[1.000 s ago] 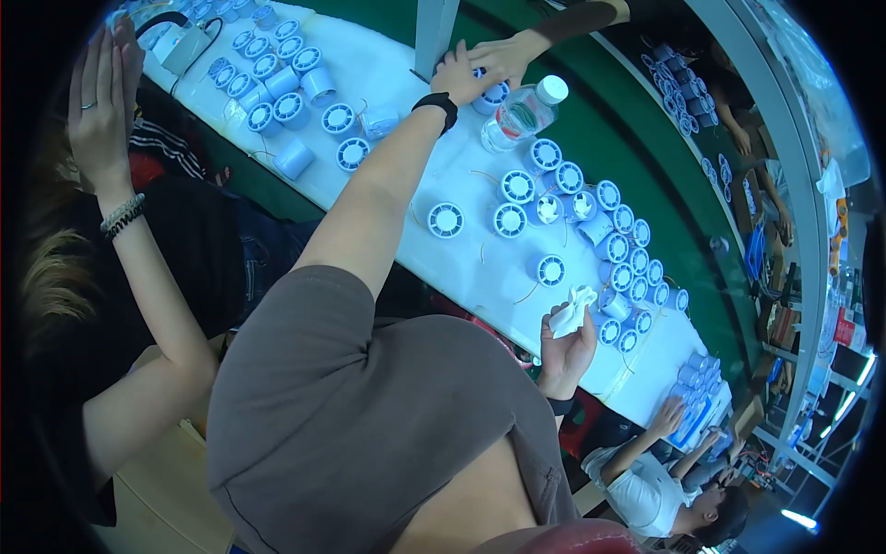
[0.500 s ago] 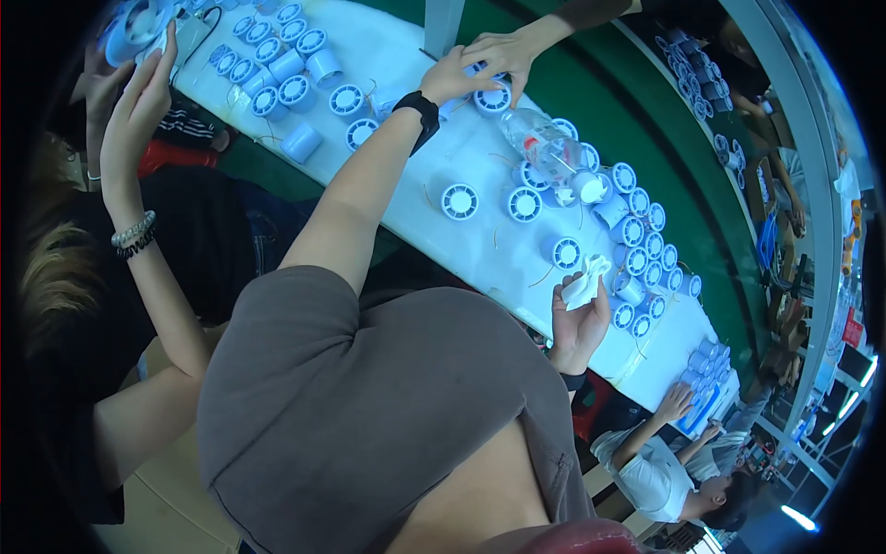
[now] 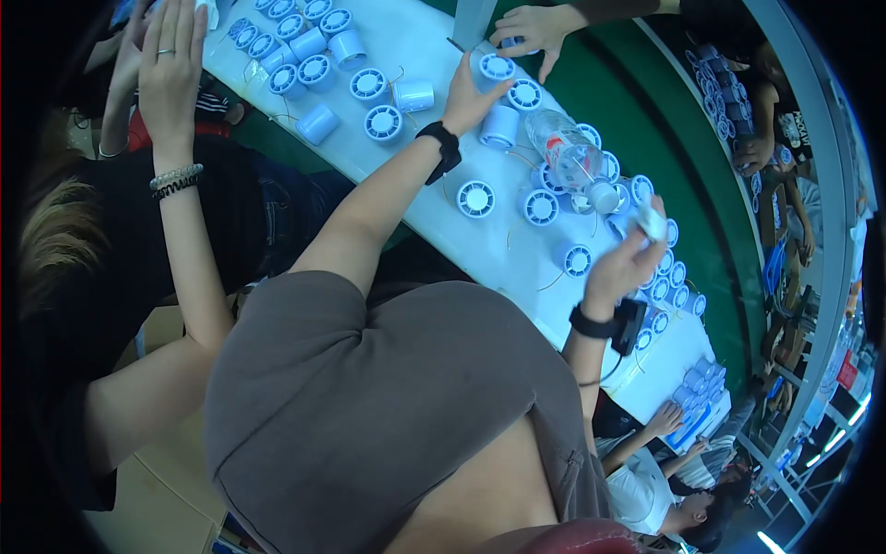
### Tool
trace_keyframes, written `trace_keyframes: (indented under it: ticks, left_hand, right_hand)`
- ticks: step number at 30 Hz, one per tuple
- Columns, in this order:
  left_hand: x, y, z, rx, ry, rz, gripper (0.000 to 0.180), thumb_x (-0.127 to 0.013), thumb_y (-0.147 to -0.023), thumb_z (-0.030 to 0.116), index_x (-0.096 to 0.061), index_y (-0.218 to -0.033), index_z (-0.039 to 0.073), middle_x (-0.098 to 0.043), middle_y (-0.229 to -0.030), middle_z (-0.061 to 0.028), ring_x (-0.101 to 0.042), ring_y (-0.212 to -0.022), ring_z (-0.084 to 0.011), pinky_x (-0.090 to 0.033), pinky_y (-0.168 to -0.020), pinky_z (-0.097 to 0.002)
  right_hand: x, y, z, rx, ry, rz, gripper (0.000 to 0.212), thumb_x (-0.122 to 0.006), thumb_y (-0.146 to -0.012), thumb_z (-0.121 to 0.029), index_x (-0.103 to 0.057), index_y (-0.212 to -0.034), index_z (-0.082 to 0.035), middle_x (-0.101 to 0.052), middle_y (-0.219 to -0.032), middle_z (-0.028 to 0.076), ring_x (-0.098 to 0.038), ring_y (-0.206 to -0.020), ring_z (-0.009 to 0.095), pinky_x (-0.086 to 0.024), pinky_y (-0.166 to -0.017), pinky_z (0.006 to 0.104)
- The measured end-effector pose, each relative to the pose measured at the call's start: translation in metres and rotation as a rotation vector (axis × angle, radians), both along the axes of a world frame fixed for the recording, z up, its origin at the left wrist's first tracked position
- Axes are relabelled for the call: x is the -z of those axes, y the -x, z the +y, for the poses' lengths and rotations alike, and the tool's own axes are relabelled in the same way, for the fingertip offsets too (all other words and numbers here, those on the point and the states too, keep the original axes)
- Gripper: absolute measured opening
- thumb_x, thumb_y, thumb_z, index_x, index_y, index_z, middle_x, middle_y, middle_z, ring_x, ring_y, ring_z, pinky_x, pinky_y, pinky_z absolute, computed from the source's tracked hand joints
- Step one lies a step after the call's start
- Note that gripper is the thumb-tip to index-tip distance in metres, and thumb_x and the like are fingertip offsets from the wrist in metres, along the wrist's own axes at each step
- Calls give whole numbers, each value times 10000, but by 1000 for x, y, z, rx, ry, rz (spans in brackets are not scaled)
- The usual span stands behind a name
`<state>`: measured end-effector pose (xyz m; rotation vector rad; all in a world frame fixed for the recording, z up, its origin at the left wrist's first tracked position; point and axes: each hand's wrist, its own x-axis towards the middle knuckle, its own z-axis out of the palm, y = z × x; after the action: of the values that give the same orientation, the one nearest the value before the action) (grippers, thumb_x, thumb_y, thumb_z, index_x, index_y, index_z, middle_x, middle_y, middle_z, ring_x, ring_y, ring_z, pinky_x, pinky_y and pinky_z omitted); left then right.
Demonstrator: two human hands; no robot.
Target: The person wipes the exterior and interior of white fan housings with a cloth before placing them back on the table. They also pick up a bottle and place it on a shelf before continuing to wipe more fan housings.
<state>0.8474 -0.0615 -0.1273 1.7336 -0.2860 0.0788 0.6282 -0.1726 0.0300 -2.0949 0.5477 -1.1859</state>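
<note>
Near the table's far edge, my left hand curls thumb and fingers around a white cylinder with a round spoked end. Just below it a similar cylinder lies on its side. Over on the right, my right hand is raised above the table with a crumpled white wipe pinched in its fingers. Clustered beyond that hand are several more spoked cylinders, partly hidden by it. A clear plastic bottle lies tilted among cylinders between my two hands.
Across the white table, another person's hand is on a cylinder near mine. At the left a co-worker lifts both hands. More cylinders with thin wires stand at the far left. A grey metal post rises at the far edge.
My right hand has moved up and farther over the table with the wipe. My left hand and the opposite person's hand, overlapping before, are now apart. The left co-worker's cylinder has gone from view.
</note>
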Motion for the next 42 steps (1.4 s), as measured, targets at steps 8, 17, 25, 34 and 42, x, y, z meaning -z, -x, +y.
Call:
trace_keyframes:
  ticks: [8,17,25,34,42]
  left_hand:
    - [-8,-17,-17,20,-310,-151,697,-680,-622,358,-378,-1127,-14,-442,-1059,-197,-440,-982,-337,-376,-832,-364]
    - [-14,46,21,116,-316,-30,628,-661,-647,327,-389,-1116,10,-445,-1030,-184,-436,-973,-329,-367,-832,-366]
    - [-36,55,41,117,-359,-258,527,-607,-701,301,-416,-1114,35,-411,-1109,-182,-399,-1041,-331,-341,-861,-373]
    - [-41,19,101,113,-1161,-498,508,-594,-698,317,-429,-1150,153,-372,-1202,-136,-330,-1130,-300,-231,-915,-496]
    - [-53,36,102,102,-1147,-526,618,-598,-688,322,-331,-1233,205,-319,-1258,-119,-282,-1170,-297,-213,-917,-518]
  right_hand:
    - [29,-51,-8,-148,320,41,205,-460,-816,-87,-523,-978,20,-584,-844,100,-561,-714,144,-438,-629,236]
    - [0,-82,-8,-292,111,-11,205,-491,-823,-116,-537,-976,14,-582,-672,47,-518,-466,65,-384,-427,164]
    - [0,-84,1,-357,183,54,212,-507,-815,-106,-535,-987,15,-598,-709,62,-536,-491,71,-418,-445,172]
    - [2,-83,2,-338,213,21,206,-506,-816,-111,-541,-973,18,-605,-742,82,-557,-521,86,-440,-461,182]
    - [4,-81,-1,-337,210,24,209,-511,-814,-119,-544,-974,12,-609,-761,92,-575,-572,105,-454,-502,194]
